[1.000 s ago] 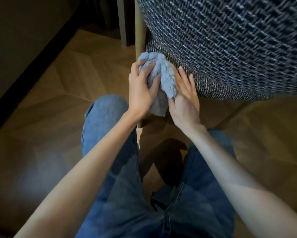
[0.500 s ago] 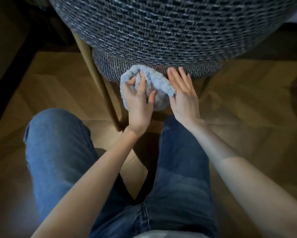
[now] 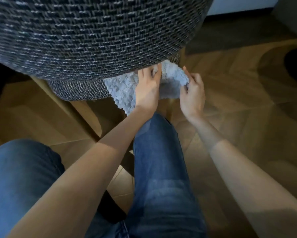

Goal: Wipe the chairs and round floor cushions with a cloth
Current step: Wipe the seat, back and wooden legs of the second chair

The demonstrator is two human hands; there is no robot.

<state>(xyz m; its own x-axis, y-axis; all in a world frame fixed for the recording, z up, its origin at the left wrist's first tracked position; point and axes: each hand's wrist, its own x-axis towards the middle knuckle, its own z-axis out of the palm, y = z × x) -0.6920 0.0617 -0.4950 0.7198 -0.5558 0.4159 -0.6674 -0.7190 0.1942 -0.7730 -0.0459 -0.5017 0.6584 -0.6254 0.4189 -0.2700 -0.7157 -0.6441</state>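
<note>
**Soft cloth held at the chair's lower band**

The cloth [image 3: 122,93], pale blue and deep-piled, is found against the lower band of the chair [image 3: 92,40]. It sits just under the overhang of the woven seat and to the right of the wooden leg [image 3: 72,107], with one corner hanging free toward the floor [image 3: 247,103]. Its middle is covered by the left hand [image 3: 147,88], which is laid over it; whether those fingers are curled into the pile cannot be told. Its right edge is pinched between the thumb and bent fingers of the right hand [image 3: 192,95].

The cloth is judged light, limp and easily bunched, so little control is gained from a hold at one edge. A palm spread across a folded pad would be better suited. Drag and some snagging may be expected from the rough weave. The chair is judged firm enough to be pressed against.
</note>
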